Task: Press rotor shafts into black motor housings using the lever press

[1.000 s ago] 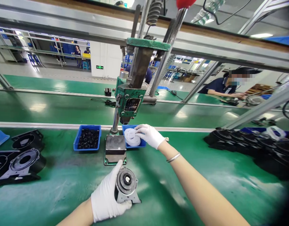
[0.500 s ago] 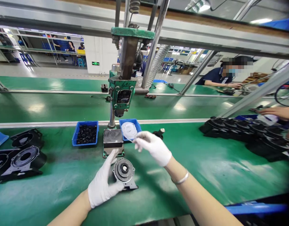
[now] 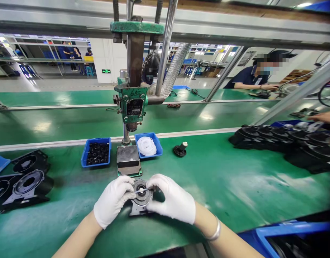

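The left white-gloved hand has its fingers bunched, pinching the left end of a thin, pale, narrow strip. The right white-gloved hand has its thumb spread from its forefingers; the strip's right end meets those upper fingers, but whether they pinch it cannot be told. The strip crosses just above the pale centre of a round, ridged grey-and-black housing with a flat metal foot. This housing lies on the green bench between the two hands, the left fingers at its left edge, the right thumb beside its right edge, its foot pointing near.

Just beyond stands a green metal press with a dark block on its base. Left of the block is a blue plastic tray of small black rings; right of it, a blue plastic tray of thin white rings. Farther right sits a black round part with an upright white stem.

Black housings with metal plates lie at the far left, and a row of black round parts at the right, where another person's hand reaches in. A blue bin is at the near right; a person in dark clothing sits at the far right.
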The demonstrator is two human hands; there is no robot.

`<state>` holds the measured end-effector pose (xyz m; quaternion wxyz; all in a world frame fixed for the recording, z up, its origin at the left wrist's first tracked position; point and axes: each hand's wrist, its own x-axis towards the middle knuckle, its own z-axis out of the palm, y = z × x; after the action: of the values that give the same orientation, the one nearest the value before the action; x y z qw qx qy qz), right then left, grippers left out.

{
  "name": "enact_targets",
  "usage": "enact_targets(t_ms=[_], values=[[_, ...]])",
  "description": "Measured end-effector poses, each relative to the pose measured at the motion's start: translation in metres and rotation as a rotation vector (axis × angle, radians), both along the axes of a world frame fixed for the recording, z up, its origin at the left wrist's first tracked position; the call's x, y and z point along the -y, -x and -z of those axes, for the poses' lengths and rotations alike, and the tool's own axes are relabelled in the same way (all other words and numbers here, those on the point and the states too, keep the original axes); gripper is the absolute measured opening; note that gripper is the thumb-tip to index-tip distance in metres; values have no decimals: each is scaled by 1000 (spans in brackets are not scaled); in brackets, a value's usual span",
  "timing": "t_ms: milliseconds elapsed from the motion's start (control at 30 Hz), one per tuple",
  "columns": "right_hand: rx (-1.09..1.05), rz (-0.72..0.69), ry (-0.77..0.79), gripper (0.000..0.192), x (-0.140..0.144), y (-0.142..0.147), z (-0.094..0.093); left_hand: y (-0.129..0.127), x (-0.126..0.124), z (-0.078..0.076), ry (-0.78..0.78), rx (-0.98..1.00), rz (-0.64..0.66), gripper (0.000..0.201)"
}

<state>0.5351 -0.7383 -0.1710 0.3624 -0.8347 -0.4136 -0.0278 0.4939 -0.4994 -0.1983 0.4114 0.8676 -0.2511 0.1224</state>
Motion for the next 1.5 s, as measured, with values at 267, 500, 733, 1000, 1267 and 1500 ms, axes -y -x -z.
enact_targets(t_ms=[267,500,733,1000,1267,1500], values=[[341,6,134,19,4,35,23,17,-5,-9,-31,-211,142,18],[374,324,-158,20,5,51,40,33,-22,-2,483,-400,104,27],[-509,252,-644,45,-30,23,28,11,41,5,349,-528,-69,122],[-369,542,-793,49,6,15,19,6,51,6,426,-521,-74,115],[-412,334,-619,33,-14,13,20,3,54,4,506,-524,-25,115],[-412,428,-709,30,-11,14,20,5,54,6,424,-502,-56,110]])
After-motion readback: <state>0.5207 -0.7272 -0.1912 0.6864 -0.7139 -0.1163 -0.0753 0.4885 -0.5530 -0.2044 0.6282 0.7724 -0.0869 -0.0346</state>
